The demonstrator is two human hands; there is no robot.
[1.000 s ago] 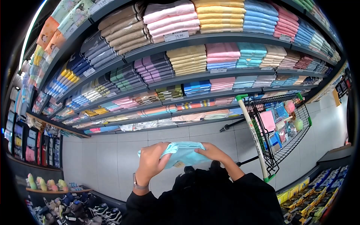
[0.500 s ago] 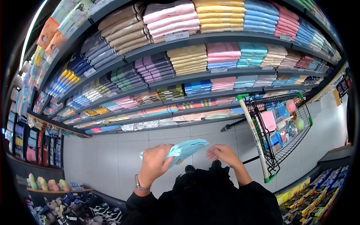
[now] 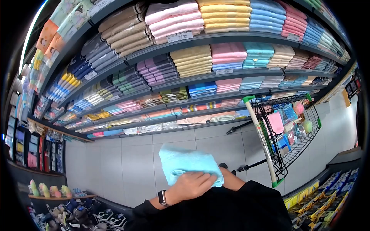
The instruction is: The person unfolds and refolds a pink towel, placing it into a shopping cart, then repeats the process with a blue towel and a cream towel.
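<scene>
A light aqua folded towel [image 3: 190,161] is held in front of my body, its broad face turned up. My left hand [image 3: 194,184], with a watch at the wrist, lies over the towel's near edge with fingers curled and pressed against the cloth. From the right, my right hand [image 3: 230,180] reaches under the towel's right end and holds it from below. Only its wrist side shows; the cloth and my left hand hide its fingers.
Shelves of folded towels [image 3: 192,61] in many colours rise ahead. To the right stands a shopping cart [image 3: 266,142] with a pink item and several packages inside. Shoes [image 3: 77,211] fill a display at lower left, and yellow-edged goods [image 3: 320,204] sit at lower right. Grey tiled floor [image 3: 127,161] lies between.
The towel has turned from nearly edge-on to face up. My left hand has moved right and over it. My right hand, apart from the towel before, has gone under its right end.
</scene>
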